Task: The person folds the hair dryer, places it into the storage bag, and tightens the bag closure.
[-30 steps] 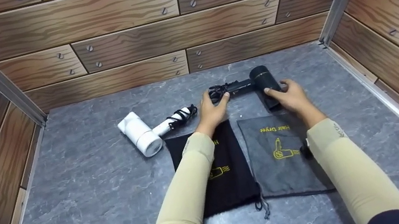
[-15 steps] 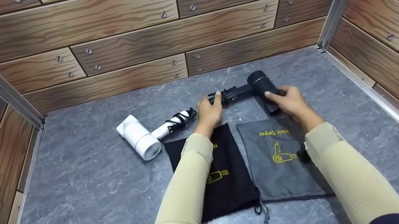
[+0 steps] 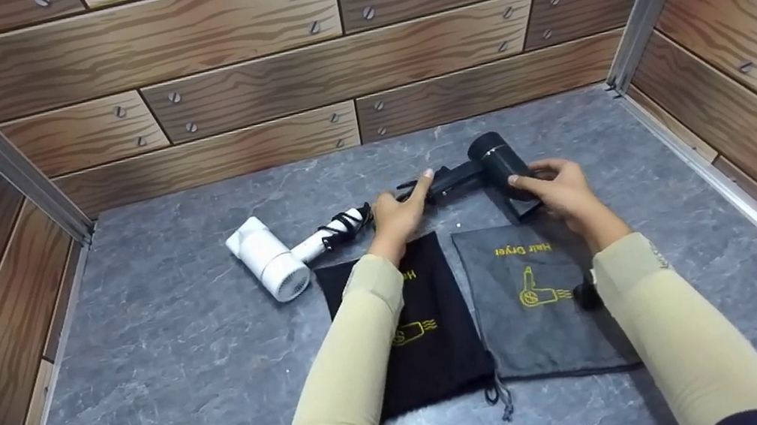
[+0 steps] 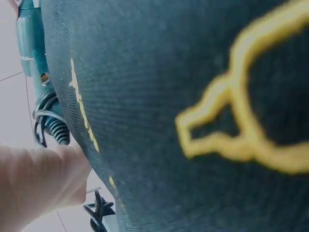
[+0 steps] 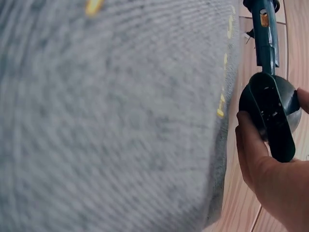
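Note:
A black hair dryer (image 3: 496, 157) lies at the back right, its handle pointing left and its cord wrapped near the handle's end. My right hand (image 3: 567, 193) grips the front of the barrel, thumb on one side and fingers on the other; the right wrist view shows this hand (image 5: 275, 179) around the dryer's head (image 5: 289, 92). At the corded end of the handle, my left hand (image 3: 398, 218) holds the cord between thumb and fingers, the fingertips partly hidden. In the left wrist view, the coiled cord (image 4: 48, 113) shows just beyond this hand (image 4: 43, 181).
A white hair dryer (image 3: 268, 260) with a black cord around its handle lies to the left. In front lie a black drawstring bag (image 3: 448, 361) and a grey one (image 3: 513, 343), both with yellow print. Wood-patterned walls (image 3: 238, 90) surround the grey marbled surface (image 3: 167, 367).
The black dryer has shifted slightly toward me and its barrel has turned a little. My left thumb has moved in over the cord, and my right fingers sit closer around the barrel.

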`<control>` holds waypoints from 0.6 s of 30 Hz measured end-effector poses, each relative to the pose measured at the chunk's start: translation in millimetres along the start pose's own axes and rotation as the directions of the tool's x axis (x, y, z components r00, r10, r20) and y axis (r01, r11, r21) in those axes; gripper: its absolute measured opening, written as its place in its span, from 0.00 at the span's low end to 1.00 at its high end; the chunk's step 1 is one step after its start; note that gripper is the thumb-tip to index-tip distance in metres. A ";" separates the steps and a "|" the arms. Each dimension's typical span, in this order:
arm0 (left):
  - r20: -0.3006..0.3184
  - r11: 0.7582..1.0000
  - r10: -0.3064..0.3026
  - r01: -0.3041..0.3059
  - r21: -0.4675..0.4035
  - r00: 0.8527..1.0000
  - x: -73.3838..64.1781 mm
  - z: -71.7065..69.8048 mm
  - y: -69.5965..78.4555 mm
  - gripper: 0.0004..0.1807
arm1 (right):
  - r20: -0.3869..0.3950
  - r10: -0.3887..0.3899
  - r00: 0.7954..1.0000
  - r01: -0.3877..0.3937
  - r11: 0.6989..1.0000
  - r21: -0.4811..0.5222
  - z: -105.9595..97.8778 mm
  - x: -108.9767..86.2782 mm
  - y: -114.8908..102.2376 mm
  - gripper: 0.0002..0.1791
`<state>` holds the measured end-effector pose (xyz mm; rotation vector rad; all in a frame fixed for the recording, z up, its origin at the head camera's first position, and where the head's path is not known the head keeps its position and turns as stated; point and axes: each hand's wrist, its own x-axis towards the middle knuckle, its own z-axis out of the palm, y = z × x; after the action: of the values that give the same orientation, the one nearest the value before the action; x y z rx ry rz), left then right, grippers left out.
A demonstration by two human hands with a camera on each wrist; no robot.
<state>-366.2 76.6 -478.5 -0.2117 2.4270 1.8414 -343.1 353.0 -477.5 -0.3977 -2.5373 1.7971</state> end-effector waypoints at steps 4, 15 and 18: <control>-0.031 0.996 0.075 -0.076 -0.042 0.997 -2.3 -2.4 -0.4 0.32 | -0.046 -0.040 0.998 0.042 0.999 0.028 -1.6 -4.2 -4.2 0.36; -0.033 0.964 0.178 -0.181 -0.196 0.984 -10.3 -17.7 -0.3 0.14 | 0.223 0.078 0.972 -0.116 0.980 0.161 -12.7 -16.5 -12.6 0.52; -0.016 0.948 0.204 -0.202 -0.244 0.979 -12.3 -21.7 1.8 0.13 | 0.268 0.086 0.960 -0.146 0.966 0.212 -17.2 -19.4 -13.2 0.46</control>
<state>-354.2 56.9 -469.0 0.0343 2.2847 2.2245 -324.4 360.8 -456.7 -0.3339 -2.4622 2.2952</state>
